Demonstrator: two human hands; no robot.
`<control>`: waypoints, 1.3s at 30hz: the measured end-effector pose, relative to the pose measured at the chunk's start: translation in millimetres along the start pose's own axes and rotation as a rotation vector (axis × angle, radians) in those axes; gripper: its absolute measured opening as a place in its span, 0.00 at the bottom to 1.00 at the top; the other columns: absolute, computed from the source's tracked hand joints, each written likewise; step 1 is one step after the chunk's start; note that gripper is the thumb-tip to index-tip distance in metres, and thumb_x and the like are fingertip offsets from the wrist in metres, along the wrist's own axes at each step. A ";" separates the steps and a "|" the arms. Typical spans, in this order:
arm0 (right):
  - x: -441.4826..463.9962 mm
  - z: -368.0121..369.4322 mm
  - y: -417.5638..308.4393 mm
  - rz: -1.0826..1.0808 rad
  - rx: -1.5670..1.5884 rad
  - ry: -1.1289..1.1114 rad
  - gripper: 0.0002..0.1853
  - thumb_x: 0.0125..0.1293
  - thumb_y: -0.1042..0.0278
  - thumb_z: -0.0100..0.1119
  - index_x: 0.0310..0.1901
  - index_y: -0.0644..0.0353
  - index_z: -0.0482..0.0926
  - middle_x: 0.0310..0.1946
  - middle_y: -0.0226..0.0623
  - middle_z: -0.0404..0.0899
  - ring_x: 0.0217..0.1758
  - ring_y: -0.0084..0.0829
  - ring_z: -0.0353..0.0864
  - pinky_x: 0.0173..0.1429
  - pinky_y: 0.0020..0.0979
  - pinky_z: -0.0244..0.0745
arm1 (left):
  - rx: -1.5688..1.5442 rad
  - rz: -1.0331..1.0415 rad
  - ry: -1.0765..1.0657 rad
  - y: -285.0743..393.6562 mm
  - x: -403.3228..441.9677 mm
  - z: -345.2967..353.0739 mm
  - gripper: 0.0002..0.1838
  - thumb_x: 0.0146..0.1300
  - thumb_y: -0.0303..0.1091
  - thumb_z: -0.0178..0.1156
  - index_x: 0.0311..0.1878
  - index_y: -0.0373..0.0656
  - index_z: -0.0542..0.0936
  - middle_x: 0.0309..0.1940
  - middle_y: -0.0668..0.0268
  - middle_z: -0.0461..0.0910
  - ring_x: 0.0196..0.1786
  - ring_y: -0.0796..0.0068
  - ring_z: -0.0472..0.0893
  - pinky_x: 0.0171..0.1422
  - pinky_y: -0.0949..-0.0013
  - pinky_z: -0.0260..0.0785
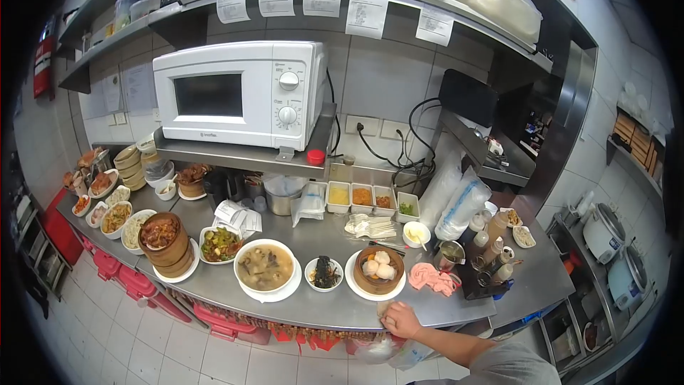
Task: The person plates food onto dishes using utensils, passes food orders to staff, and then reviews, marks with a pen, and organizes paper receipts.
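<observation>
My right hand [400, 319] is at the counter's front edge, its fingers curled down around something small and tan that I cannot make out. Just beyond it, a bamboo steamer [396, 281] with several pale dumplings [380, 269] sits on a white plate [354, 284]. A crumpled pink cloth [433, 279] lies to the right of the steamer. Left of the plate are a small bowl with dark shredded topping [325, 274] and a large bowl of soup [265, 267] on a plate. My left hand is out of view.
A white microwave [239, 93] stands on a raised shelf. Behind the steamer are topping containers [363, 199] and wooden cutlery [370, 227]. Sauce bottles [491, 249] stand at right. Stacked steamers [167, 249] and several food bowls fill the left. Red bins [231, 322] sit under the counter.
</observation>
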State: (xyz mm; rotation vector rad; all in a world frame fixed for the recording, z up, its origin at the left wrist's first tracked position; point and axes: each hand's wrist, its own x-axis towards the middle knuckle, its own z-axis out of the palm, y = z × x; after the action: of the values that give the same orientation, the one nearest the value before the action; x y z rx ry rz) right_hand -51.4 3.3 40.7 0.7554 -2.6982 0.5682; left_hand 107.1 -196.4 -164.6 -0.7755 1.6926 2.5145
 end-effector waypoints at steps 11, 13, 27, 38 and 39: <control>68.7 36.3 -58.0 -0.421 0.189 -0.299 0.07 0.40 0.70 0.59 0.24 0.52 0.74 0.30 0.37 0.73 0.38 0.43 0.71 0.42 0.40 0.63 | -0.333 0.199 0.488 -9.3 92.1 1.6 0.18 0.69 0.40 0.39 0.44 0.36 0.74 0.41 0.59 0.76 0.47 0.66 0.73 0.59 0.63 0.63; 80.8 53.6 -59.4 -0.514 0.137 -0.184 0.08 0.43 0.71 0.61 0.27 0.56 0.73 0.30 0.38 0.70 0.38 0.43 0.69 0.43 0.41 0.62 | -0.761 0.159 0.549 46.6 124.2 -32.1 0.20 0.70 0.48 0.41 0.28 0.45 0.69 0.22 0.67 0.71 0.26 0.74 0.71 0.41 0.66 0.71; 85.8 61.0 -61.0 -0.476 0.082 -0.215 0.12 0.42 0.73 0.63 0.31 0.56 0.74 0.33 0.37 0.69 0.37 0.41 0.67 0.42 0.39 0.62 | -0.870 -0.402 0.091 -48.7 176.4 3.9 0.19 0.62 0.19 0.42 0.56 0.45 0.67 0.49 0.59 0.74 0.51 0.67 0.76 0.54 0.64 0.72; 84.1 61.7 -57.4 -0.449 0.087 -0.212 0.13 0.42 0.73 0.64 0.32 0.54 0.74 0.33 0.34 0.70 0.38 0.40 0.68 0.41 0.39 0.62 | -1.011 -0.513 -0.288 -66.3 138.2 94.7 0.16 0.58 0.17 0.48 0.46 0.50 0.69 0.38 0.73 0.74 0.42 0.78 0.74 0.51 0.68 0.66; 84.3 60.8 -57.6 -0.443 0.092 -0.212 0.13 0.41 0.72 0.64 0.31 0.54 0.74 0.33 0.34 0.70 0.38 0.40 0.68 0.41 0.39 0.62 | -0.985 -0.507 -0.307 -59.1 135.5 92.3 0.16 0.57 0.17 0.51 0.45 0.50 0.69 0.38 0.74 0.73 0.42 0.79 0.73 0.49 0.69 0.66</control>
State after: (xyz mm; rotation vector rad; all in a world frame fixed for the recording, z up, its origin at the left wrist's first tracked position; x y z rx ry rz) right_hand -99.2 -105.3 34.9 1.4614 -2.5695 0.5261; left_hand -31.5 -126.3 -243.7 -0.6394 0.0556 2.7437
